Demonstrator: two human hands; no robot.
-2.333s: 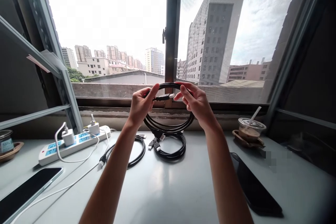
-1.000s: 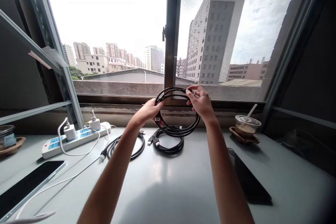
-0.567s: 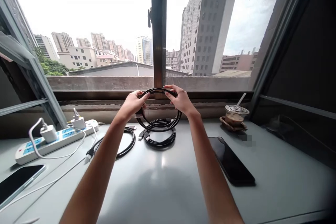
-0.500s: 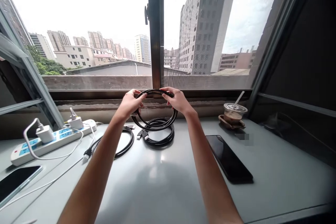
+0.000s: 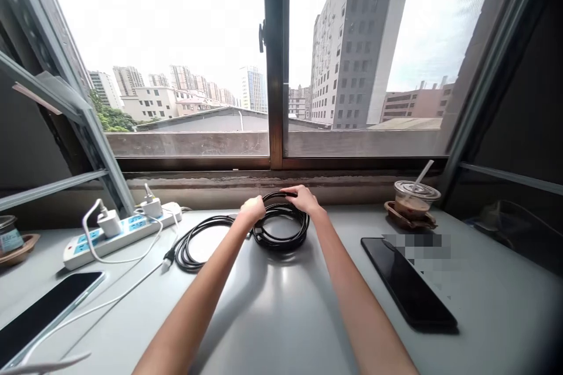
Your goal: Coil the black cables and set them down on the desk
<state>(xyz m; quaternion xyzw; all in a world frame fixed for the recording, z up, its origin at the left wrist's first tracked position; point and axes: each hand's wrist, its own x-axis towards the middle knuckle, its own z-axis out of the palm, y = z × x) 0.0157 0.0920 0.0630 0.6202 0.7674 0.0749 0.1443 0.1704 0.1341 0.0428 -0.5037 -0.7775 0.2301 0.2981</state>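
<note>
Both hands grip the upper rim of a coiled black cable [image 5: 281, 194]. My left hand [image 5: 253, 209] is closed on its left side, and my right hand [image 5: 304, 198] pinches it on the right with fingertips over the top. The held coil is tilted, its lower part overlapping another black cable coil [image 5: 281, 244] on the desk; whether they touch or where one ends I cannot tell. Left of them, partly behind my left forearm, lies a further black cable coil [image 5: 182, 258] with a plug end [image 5: 168, 259] pointing toward me.
A white power strip [image 5: 132, 227] with two chargers and white cords runs along the left. One phone [image 5: 48, 316] lies at left front, another phone [image 5: 409, 284] at right. An iced drink cup [image 5: 413, 202] stands on a brown holder. A window [image 5: 197, 146] backs the grey desk [image 5: 272, 328].
My hands have lowered the held coil from above the desk down to the coil lying there. The view has shifted, bringing a container at far left into sight.
</note>
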